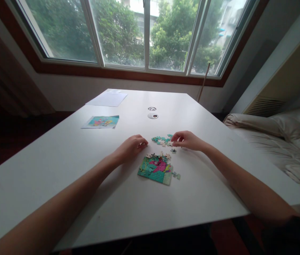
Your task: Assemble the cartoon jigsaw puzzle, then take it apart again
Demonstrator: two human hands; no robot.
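Observation:
A partly assembled jigsaw puzzle [155,170], teal with a pink figure, lies on the white table in front of me. Its far edge is uneven, with several loose pieces against it. My left hand [134,147] rests beyond the puzzle's left corner, fingers curled in; whatever they may hold is hidden. Farther away is a cluster of loose teal and beige puzzle pieces [161,140]. At its right end my right hand [188,140] pinches at a puzzle piece, thumb and forefinger close together. One single piece [173,151] lies just below that hand, another piece [176,175] beside the puzzle's right edge.
A picture sheet [103,122] with pink and yellow figures lies left on the table [67,156], white paper [107,98] behind it. Two round discs [153,115] sit toward the far middle. A cream sofa [266,131] stands at right, a window beyond.

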